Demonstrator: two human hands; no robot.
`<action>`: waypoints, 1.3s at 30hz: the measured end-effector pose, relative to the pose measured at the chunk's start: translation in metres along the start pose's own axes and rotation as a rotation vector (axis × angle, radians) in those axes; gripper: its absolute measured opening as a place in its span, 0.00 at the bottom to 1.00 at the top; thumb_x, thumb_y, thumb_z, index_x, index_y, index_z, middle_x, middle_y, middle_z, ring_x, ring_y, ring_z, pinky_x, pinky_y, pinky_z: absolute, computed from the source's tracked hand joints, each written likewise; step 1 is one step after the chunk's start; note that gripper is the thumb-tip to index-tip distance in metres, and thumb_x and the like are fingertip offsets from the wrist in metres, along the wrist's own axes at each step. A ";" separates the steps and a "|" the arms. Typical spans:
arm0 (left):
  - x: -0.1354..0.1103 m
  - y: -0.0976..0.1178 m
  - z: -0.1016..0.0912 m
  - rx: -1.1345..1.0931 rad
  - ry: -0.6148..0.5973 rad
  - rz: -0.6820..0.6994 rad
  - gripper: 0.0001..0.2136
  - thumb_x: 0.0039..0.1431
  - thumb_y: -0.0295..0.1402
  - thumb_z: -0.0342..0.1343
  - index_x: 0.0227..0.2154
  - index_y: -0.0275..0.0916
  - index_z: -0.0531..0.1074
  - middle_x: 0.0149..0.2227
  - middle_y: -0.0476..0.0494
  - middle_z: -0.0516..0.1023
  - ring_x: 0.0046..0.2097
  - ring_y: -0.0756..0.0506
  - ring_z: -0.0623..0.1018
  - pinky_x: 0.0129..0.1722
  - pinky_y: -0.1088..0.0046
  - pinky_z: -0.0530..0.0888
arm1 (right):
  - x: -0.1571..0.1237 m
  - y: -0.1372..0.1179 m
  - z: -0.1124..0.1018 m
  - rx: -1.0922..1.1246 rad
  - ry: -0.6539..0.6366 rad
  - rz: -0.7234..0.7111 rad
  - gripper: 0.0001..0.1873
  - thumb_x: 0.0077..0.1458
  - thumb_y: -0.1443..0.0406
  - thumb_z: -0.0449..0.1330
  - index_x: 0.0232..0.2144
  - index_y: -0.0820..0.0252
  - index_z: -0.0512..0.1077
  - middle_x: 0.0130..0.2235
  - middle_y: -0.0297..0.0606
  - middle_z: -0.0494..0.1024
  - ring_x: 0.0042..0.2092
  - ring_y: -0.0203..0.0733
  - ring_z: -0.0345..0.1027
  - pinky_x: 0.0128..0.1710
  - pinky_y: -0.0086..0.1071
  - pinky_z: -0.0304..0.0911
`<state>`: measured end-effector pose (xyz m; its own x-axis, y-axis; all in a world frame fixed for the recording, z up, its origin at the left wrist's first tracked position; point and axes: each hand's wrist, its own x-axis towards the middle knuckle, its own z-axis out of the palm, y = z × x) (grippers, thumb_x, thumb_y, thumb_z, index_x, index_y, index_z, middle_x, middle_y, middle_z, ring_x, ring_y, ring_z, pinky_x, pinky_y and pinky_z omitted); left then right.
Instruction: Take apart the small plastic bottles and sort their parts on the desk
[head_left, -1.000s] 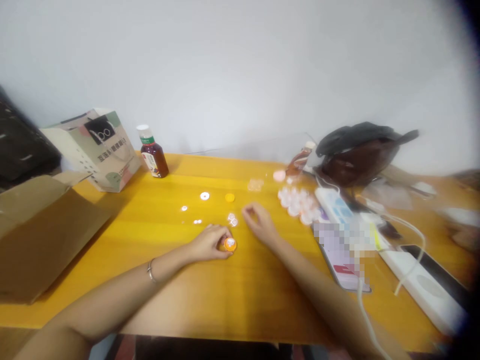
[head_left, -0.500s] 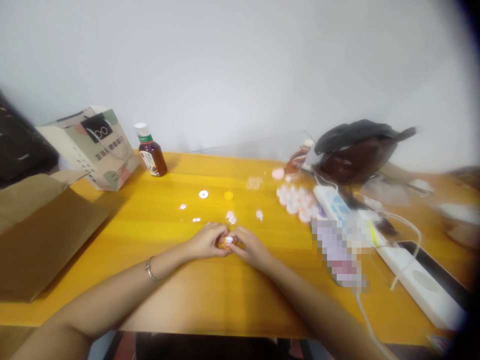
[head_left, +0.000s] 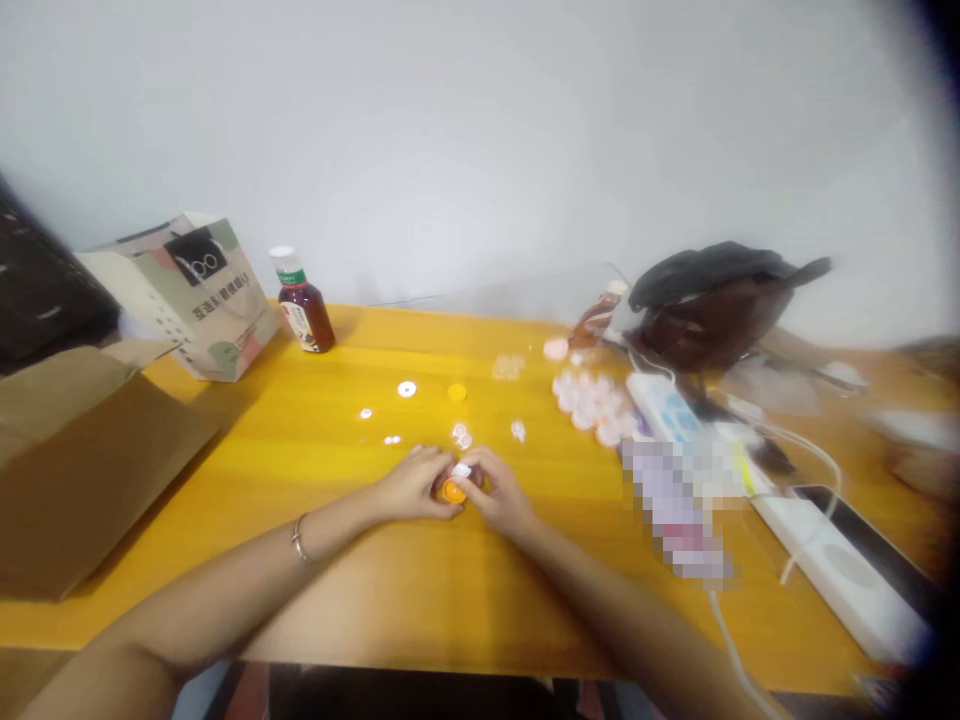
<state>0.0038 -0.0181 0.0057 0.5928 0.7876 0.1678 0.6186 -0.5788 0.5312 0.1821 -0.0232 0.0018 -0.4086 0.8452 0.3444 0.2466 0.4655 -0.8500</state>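
Observation:
In front of me, over the near middle of the table, my left hand curls its fingers and thumb around a small round orange cap-like piece. My right hand closes from the other side, its thumb and fingers pinching a small white piece just above the orange rim. Beyond my hands lie white ring-shaped pieces, a white disc with a centre hole, a flat yellow disc and tiny white bits. Blur hides the fine detail.
A cardboard box, a paper bag and a dark red bottle stand left. Rightward are pale round pots, a second bottle, a dark bag, a white power strip, cables and a blurred-out item.
The white piece, earlier over the orange piece's face, has shifted up and slightly right with my right fingers. More of the orange face shows now. My left hand has hardly moved.

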 end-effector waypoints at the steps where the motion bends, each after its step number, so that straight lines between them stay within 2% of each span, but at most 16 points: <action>1: 0.000 0.000 0.000 0.008 -0.007 0.010 0.15 0.44 0.43 0.58 0.25 0.38 0.61 0.26 0.50 0.65 0.31 0.48 0.66 0.33 0.73 0.60 | 0.001 0.001 0.000 0.091 0.016 0.044 0.05 0.52 0.62 0.58 0.30 0.58 0.67 0.30 0.34 0.70 0.33 0.37 0.64 0.35 0.31 0.61; 5: -0.003 0.000 -0.003 0.010 -0.017 0.045 0.19 0.43 0.47 0.59 0.27 0.38 0.62 0.28 0.49 0.66 0.33 0.48 0.66 0.34 0.73 0.60 | 0.007 0.005 -0.003 0.451 0.042 0.234 0.09 0.47 0.61 0.62 0.28 0.58 0.66 0.29 0.32 0.73 0.34 0.36 0.67 0.38 0.32 0.62; 11: -0.009 0.004 -0.006 0.013 -0.035 0.090 0.21 0.43 0.50 0.59 0.29 0.38 0.62 0.29 0.50 0.67 0.34 0.48 0.66 0.35 0.73 0.59 | 0.012 0.012 -0.010 0.573 0.147 0.371 0.10 0.39 0.61 0.67 0.23 0.60 0.70 0.25 0.30 0.73 0.29 0.33 0.65 0.35 0.29 0.59; 18: -0.012 0.006 -0.004 -0.020 -0.055 0.125 0.23 0.42 0.52 0.58 0.30 0.38 0.62 0.30 0.49 0.67 0.35 0.48 0.66 0.36 0.73 0.59 | 0.011 0.010 -0.008 0.835 0.096 0.412 0.11 0.42 0.57 0.66 0.23 0.59 0.72 0.24 0.31 0.71 0.28 0.32 0.61 0.33 0.28 0.56; 23: -0.012 0.004 -0.006 -0.124 -0.039 0.139 0.25 0.39 0.52 0.61 0.31 0.38 0.63 0.30 0.49 0.67 0.32 0.49 0.66 0.35 0.73 0.61 | 0.008 0.007 -0.004 0.991 -0.015 0.455 0.11 0.43 0.58 0.65 0.24 0.60 0.71 0.25 0.32 0.70 0.29 0.32 0.60 0.33 0.28 0.55; 25: -0.012 0.002 -0.006 -0.217 0.015 0.107 0.22 0.42 0.49 0.61 0.34 0.38 0.64 0.30 0.49 0.67 0.32 0.49 0.66 0.35 0.73 0.62 | 0.009 0.008 -0.002 1.034 -0.065 0.466 0.11 0.44 0.59 0.65 0.24 0.61 0.70 0.25 0.32 0.69 0.28 0.33 0.60 0.31 0.27 0.54; 28: -0.010 0.000 -0.004 -0.341 0.210 0.038 0.16 0.51 0.42 0.57 0.39 0.38 0.64 0.33 0.47 0.67 0.35 0.49 0.67 0.37 0.73 0.65 | 0.011 0.010 -0.001 1.077 -0.110 0.475 0.11 0.44 0.60 0.65 0.24 0.61 0.69 0.23 0.32 0.67 0.26 0.32 0.58 0.29 0.27 0.53; 31: -0.004 -0.001 -0.001 -0.389 0.383 0.027 0.16 0.53 0.37 0.57 0.44 0.38 0.65 0.35 0.45 0.68 0.38 0.48 0.68 0.39 0.72 0.66 | 0.016 0.012 0.002 1.093 -0.123 0.500 0.10 0.43 0.61 0.66 0.25 0.61 0.70 0.24 0.31 0.67 0.26 0.31 0.57 0.28 0.26 0.52; 34: 0.002 -0.002 0.001 -0.415 0.426 0.049 0.14 0.53 0.35 0.57 0.43 0.38 0.68 0.35 0.44 0.69 0.39 0.48 0.69 0.40 0.71 0.67 | 0.021 0.012 0.006 1.083 -0.135 0.523 0.11 0.42 0.62 0.66 0.29 0.61 0.71 0.26 0.32 0.67 0.26 0.30 0.57 0.27 0.26 0.52; 39: 0.004 -0.006 0.004 -0.454 0.477 0.036 0.09 0.53 0.34 0.57 0.37 0.38 0.72 0.33 0.45 0.69 0.37 0.48 0.70 0.39 0.71 0.69 | 0.022 0.012 0.011 1.020 -0.157 0.508 0.13 0.43 0.60 0.66 0.31 0.61 0.72 0.22 0.30 0.67 0.24 0.29 0.58 0.26 0.25 0.53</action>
<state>0.0048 -0.0127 -0.0003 0.2516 0.8368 0.4862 0.2621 -0.5425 0.7981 0.1662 -0.0018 -0.0053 -0.5882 0.7993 -0.1229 -0.3826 -0.4089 -0.8285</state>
